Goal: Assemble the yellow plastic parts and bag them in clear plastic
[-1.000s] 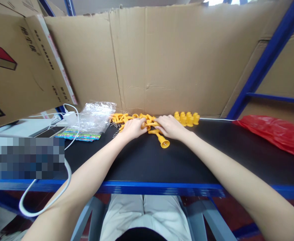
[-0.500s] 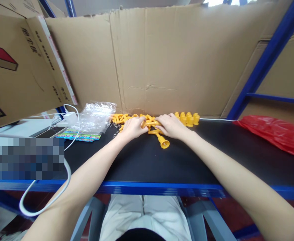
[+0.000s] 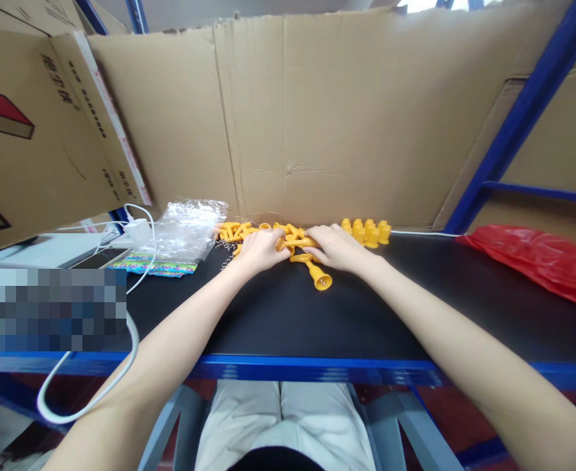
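Head view: left hand (image 3: 267, 250) and right hand (image 3: 336, 247), each curled closed on one yellow piece (image 3: 302, 242) between them, which could snag on the crowded yellow pile (image 3: 232, 231) if pulled, or knock the flared piece (image 3: 322, 280) in front.

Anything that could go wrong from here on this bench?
1. The white cable loops past the bench's blue front edge and crosses the left forearm in view; it might snag if that arm pulls back.
2. The right hand is close beside the standing yellow pieces; a sideways move could knock some over.
3. The flared yellow piece lies loose-looking just in front of that hand and may get swept aside.
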Motion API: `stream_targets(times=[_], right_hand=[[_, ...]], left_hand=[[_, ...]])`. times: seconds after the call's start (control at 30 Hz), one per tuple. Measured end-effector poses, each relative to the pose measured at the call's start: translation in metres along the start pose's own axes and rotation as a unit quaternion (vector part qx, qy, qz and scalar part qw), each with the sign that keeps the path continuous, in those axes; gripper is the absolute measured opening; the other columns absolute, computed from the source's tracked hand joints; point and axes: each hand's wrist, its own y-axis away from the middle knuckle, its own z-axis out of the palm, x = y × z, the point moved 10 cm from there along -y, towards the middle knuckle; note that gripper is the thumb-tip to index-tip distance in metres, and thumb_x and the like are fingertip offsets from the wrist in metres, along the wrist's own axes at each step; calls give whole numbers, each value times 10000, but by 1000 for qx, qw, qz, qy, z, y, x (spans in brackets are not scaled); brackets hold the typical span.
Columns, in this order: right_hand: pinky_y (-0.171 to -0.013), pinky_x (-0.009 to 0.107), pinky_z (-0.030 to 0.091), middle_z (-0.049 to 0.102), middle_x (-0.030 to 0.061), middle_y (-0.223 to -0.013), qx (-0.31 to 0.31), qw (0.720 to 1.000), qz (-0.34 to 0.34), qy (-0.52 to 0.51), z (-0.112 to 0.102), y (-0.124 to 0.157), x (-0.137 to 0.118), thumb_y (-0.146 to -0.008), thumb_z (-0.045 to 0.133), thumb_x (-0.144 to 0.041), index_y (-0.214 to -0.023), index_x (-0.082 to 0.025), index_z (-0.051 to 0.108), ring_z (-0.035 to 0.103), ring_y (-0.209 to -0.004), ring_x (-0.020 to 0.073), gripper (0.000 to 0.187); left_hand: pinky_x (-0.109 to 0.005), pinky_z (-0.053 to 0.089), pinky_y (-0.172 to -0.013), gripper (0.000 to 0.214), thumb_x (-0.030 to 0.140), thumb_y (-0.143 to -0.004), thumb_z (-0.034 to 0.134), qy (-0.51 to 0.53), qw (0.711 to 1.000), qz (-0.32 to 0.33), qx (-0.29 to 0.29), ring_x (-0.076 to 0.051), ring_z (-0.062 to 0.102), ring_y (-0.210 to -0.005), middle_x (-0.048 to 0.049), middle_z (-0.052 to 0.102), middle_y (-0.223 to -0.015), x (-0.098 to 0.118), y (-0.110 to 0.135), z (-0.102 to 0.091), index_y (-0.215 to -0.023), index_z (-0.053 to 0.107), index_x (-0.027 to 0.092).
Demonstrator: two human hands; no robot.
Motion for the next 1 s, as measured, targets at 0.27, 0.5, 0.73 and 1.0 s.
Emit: stream_targets(times=[0.27, 0.5, 0.73, 1.0], right_hand=[[-727, 315, 260, 623, 100, -976, 5, 999, -6, 35, 4, -1, 0, -902, 442, -268, -990, -155, 547, 530, -888, 221, 177], [-691, 306, 232, 626, 80, -915, 33, 998, 11, 47, -3, -1, 3, -884, 440, -211, -985, -166, 508, 534, -839, 214, 130], [-730, 312, 266, 617, 93, -963, -9, 1000, -11, 10, 4, 1, 3, -908, 419, -276, -990, -163, 533, 531, -865, 215, 180], [-750, 327, 272, 613, 93, -945, 2, 1000, 2, 31, 0, 1, 13, -863, 427, -198, -936, -172, 525, 519, -864, 215, 125]], left_hand=[[-260, 357, -591, 208, 351, -706, 527, 0, 1000, -10, -17, -184, 579, -701, -33, 632, -759, -3, -2, 6, -832, 602, 202], [-272, 386, -605, 240, 371, -710, 541, 14, 999, -26, -30, -199, 594, -716, -33, 646, -762, -5, -3, 10, -867, 623, 210], [-279, 397, -622, 237, 362, -700, 553, 20, 999, -29, -32, -204, 591, -721, -40, 647, -764, -7, -2, 9, -860, 629, 204], [-288, 420, -661, 258, 375, -704, 562, 15, 998, -36, -39, -214, 606, -759, -47, 660, -788, -14, -2, 13, -887, 637, 209]])
